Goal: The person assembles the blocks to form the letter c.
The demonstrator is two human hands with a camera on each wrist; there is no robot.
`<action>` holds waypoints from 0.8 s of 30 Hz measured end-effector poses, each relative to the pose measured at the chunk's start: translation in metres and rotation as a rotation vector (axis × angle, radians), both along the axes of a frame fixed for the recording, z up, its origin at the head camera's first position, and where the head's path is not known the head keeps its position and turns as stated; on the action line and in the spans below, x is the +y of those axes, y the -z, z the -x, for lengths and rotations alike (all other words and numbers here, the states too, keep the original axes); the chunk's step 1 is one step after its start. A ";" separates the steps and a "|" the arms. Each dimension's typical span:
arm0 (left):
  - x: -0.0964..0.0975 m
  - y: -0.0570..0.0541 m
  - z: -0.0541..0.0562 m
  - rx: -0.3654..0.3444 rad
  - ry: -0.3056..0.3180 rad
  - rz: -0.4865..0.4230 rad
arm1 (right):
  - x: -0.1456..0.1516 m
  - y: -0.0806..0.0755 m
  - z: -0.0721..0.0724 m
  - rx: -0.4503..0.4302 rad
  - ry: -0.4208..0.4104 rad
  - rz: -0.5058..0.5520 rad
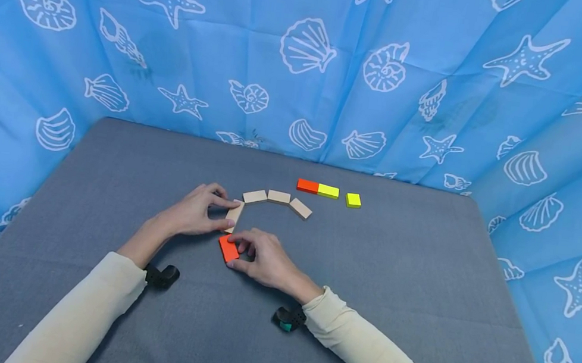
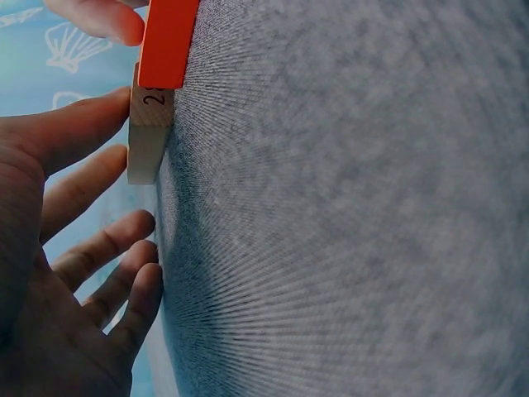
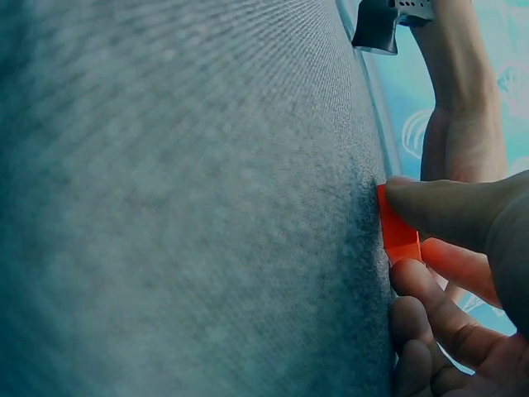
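Note:
Near the middle of the table, my left hand [image 1: 196,209] rests the tips of its thumb and index finger on a plain wooden block [image 1: 234,216]. The other fingers of that hand extend loosely beyond the block, as the left wrist view shows. My right hand [image 1: 267,259] pinches an orange-red block [image 1: 228,248] between thumb and fingers, low over the cloth. One end of this orange-red block [image 2: 168,45] meets the near end of the wooden block [image 2: 150,103], where a printed number is partly visible.
Several more plain wooden blocks [image 1: 279,197] curve away to the right in an arc. Behind them, a second orange-red block [image 1: 308,186] abuts a yellow block [image 1: 328,192], with a smaller yellow piece [image 1: 353,200] beside. A blue shell-patterned curtain [image 1: 302,87] surrounds the grey table [image 1: 393,277].

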State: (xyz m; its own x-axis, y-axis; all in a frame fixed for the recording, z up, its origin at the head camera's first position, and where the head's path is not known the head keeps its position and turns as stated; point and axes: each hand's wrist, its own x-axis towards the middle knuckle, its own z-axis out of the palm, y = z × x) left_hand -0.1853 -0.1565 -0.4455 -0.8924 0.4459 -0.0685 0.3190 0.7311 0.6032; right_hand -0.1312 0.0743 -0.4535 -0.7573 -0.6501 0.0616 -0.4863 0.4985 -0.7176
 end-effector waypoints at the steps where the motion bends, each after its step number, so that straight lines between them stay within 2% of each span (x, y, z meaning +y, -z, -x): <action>1: 0.000 0.000 0.000 0.000 0.001 -0.001 | 0.000 0.000 0.000 0.004 -0.001 0.004; 9: 0.001 0.001 0.000 0.003 0.001 -0.003 | 0.001 0.001 0.000 0.008 -0.001 0.022; 14: 0.001 0.000 -0.001 0.004 0.002 -0.008 | 0.008 -0.001 0.005 0.008 -0.004 0.069; 24: 0.001 -0.001 0.000 -0.016 -0.010 0.015 | 0.038 -0.012 0.030 0.016 0.137 0.105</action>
State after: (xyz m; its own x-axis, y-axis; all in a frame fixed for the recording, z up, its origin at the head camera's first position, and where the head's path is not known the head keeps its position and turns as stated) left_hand -0.1854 -0.1554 -0.4447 -0.8955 0.4360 -0.0896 0.3019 0.7429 0.5975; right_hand -0.1615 0.1118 -0.4413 -0.8367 -0.5303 0.1365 -0.4308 0.4834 -0.7621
